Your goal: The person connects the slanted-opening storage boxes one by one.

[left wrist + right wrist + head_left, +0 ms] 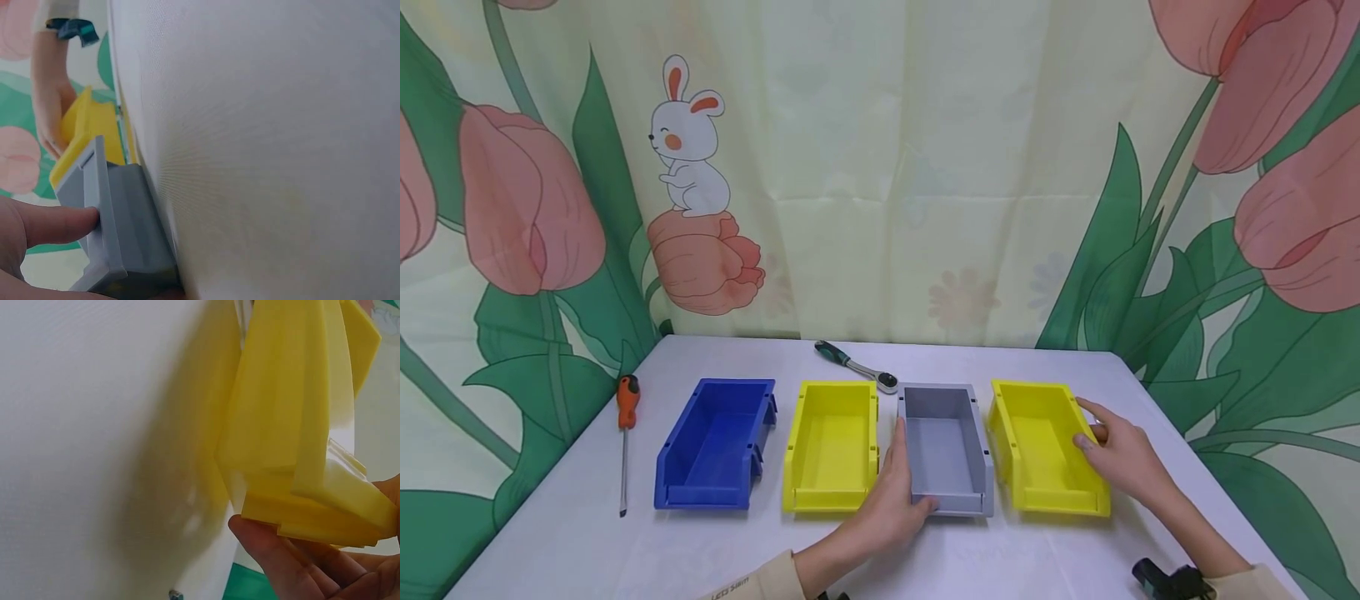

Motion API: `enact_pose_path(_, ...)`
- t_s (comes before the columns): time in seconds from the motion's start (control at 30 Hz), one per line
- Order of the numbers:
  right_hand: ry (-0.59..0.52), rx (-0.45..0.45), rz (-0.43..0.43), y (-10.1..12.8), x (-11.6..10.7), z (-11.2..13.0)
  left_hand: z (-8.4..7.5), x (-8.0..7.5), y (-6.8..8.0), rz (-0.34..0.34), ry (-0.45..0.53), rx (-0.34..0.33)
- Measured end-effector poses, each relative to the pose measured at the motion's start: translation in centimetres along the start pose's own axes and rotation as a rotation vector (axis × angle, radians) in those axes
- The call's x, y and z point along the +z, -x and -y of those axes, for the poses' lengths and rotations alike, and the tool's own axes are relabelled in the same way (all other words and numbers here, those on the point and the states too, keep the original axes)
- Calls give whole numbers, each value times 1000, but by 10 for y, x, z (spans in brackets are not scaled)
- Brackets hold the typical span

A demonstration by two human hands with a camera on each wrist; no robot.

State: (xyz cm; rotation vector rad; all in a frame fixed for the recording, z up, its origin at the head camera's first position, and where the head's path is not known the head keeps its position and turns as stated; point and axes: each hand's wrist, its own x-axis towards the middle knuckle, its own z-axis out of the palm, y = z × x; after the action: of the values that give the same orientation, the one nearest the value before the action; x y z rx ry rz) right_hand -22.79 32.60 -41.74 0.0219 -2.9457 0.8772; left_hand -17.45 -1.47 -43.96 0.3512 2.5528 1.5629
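Four open-front plastic bins stand in a row on the white table. My left hand (891, 504) holds the grey bin (946, 442) at its front left corner. In the left wrist view, its thumb lies on the front lip of the grey bin (134, 219). My right hand (1123, 454) grips the right wall of the rightmost yellow bin (1048, 467), thumb on the inner side and fingers outside. This bin sits slightly askew, close beside the grey one. In the right wrist view, fingers (275, 556) reach beneath the yellow bin's side (275, 412).
Left of the grey bin are another yellow bin (831, 450) and a blue bin (718, 446). A screwdriver (627, 408) with an orange handle lies at the table's left edge. A ratchet wrench (857, 367) lies behind the bins. A flower-print curtain (880, 167) hangs at the back.
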Motion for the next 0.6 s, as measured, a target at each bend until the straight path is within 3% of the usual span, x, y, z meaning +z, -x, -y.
enact_pose_path(0.6, -18, -44, -4, 4, -22, 26, -1, 1, 1, 8, 10, -30)
